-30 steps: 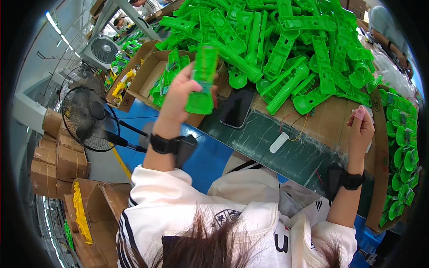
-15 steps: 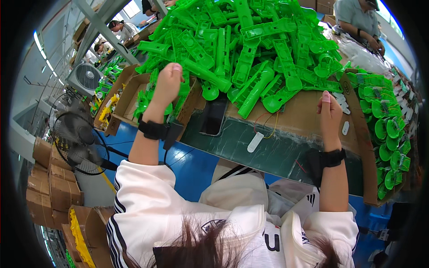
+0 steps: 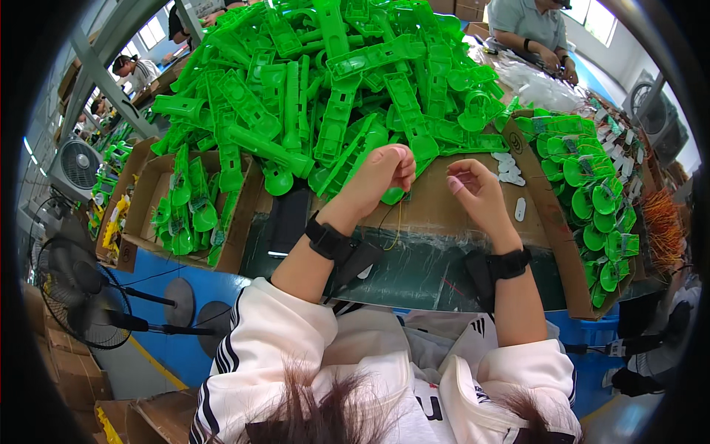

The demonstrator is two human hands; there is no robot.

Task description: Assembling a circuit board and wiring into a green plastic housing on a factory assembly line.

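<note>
My left hand (image 3: 381, 176) is over the near edge of a pile of green plastic housings (image 3: 336, 111), its fingers curled in. A green part with thin wires shows just under it; whether the fingers grip anything is hidden. Close by on the right, my right hand (image 3: 479, 194) hangs above the cardboard, fingers loosely bent and thumb apart, with nothing visible in it. Yellow and dark wires (image 3: 399, 222) trail from beneath my left hand toward the green tabletop (image 3: 421, 270). Both wrists wear black straps.
At left, a cardboard box (image 3: 240, 237) holds green parts, with a dark phone (image 3: 290, 222) beside it. Small white pieces (image 3: 509, 169) lie right of my hands. A cardboard divider (image 3: 543, 222) borders wired green parts (image 3: 595, 200). A fan (image 3: 81, 292) stands left; people work beyond.
My left hand has moved right from near the left box to the front of the pile. My right hand has come inward toward it. The whole view has shifted.
</note>
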